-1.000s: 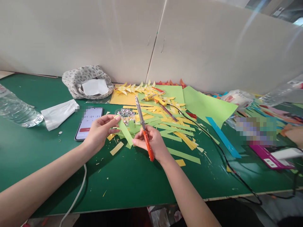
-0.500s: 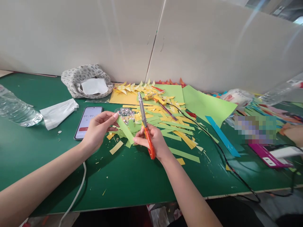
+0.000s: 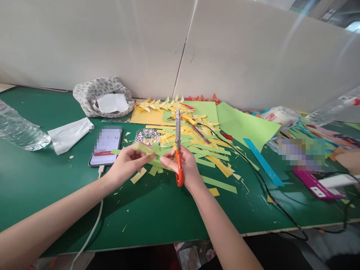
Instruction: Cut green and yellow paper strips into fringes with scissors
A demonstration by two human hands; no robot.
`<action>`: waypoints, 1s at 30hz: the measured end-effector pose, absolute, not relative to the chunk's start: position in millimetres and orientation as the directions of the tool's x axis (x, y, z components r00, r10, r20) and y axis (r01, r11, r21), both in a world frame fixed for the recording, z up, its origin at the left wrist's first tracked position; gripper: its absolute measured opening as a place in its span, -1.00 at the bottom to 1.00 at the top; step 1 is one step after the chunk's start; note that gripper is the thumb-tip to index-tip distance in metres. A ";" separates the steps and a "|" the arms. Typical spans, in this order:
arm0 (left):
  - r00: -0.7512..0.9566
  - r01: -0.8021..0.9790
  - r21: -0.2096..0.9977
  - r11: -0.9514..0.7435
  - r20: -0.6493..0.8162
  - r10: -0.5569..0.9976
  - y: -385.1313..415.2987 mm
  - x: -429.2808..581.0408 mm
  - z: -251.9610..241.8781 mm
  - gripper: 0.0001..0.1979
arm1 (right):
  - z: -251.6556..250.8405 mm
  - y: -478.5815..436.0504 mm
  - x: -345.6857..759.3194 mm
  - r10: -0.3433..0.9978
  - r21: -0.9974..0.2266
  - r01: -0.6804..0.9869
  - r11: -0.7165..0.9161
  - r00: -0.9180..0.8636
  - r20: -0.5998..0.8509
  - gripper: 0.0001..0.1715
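1 green strip juts leftward from the left grip.

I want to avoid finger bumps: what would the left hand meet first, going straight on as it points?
Most likely the right hand, just ahead past the green paper strip; depth is unclear here.

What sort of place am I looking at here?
Most likely a paper-craft workspace: loose paper strips lie strewn across the green table, what looks like a yellow glue gun rests on paper behind them, and the right hand holds orange-handled scissors.
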State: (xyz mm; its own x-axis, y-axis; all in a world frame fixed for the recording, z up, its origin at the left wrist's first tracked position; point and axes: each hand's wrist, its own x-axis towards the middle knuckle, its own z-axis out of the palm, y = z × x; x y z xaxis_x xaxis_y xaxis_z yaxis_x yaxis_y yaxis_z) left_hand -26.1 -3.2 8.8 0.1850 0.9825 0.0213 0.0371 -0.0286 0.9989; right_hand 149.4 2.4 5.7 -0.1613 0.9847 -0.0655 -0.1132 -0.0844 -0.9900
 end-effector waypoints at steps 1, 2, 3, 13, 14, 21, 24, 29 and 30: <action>0.175 0.072 0.992 -0.100 0.086 0.981 -3.2 -27.1 7.3 -0.88 | 6.5 2.8 148.8 0.988 -0.990 -0.115 -0.087 -0.136 -0.071 -0.61; 0.172 0.117 0.978 -0.171 0.149 0.974 -3.3 -28.2 6.0 -0.88 | 7.5 3.2 148.2 0.991 -0.989 -0.118 -0.091 -0.112 -0.078 -0.62; 0.178 0.167 0.957 -0.239 0.210 0.961 -3.5 -29.2 4.9 -0.88 | 8.5 3.6 147.9 0.991 -0.987 -0.123 -0.100 -0.096 -0.088 -0.63; 0.299 0.326 0.871 -0.369 0.275 0.914 -10.3 -22.1 7.8 -0.78 | 5.6 4.4 149.3 0.996 -0.979 -0.192 -0.066 -0.079 -0.052 -0.60; 0.280 0.278 0.928 -0.250 0.171 0.945 -10.4 -21.3 9.5 -0.71 | 5.1 4.7 149.6 0.998 -0.979 -0.198 -0.046 -0.053 -0.036 -0.60; 0.314 0.189 0.962 0.198 -0.250 0.916 -9.1 -18.6 7.4 -0.73 | 6.8 5.8 150.1 0.995 -0.983 -0.182 0.020 0.102 0.001 -0.59; 0.305 0.175 0.953 0.248 -0.292 0.906 -8.8 -18.5 2.6 -0.71 | 5.7 7.1 150.6 0.990 -0.982 -0.185 0.044 0.140 0.018 -0.59; 0.312 0.181 0.946 0.267 -0.313 0.897 -8.2 -19.3 1.3 -0.62 | 3.9 8.6 151.6 0.981 -0.982 -0.177 0.061 0.191 0.027 -0.59; 0.313 0.179 0.949 0.259 -0.305 0.900 -8.3 -19.3 1.6 -0.61 | 4.2 8.5 151.7 0.980 -0.982 -0.178 0.064 0.199 0.028 -0.59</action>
State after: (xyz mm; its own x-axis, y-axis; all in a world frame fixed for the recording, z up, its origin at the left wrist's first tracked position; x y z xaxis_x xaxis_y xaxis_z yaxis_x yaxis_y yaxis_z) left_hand -19.3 -8.3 1.6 0.3128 0.8997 -0.3045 0.1793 0.2589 0.9491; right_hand 151.7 8.5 4.2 0.1991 0.9796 0.0275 -0.1780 0.0638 -0.9820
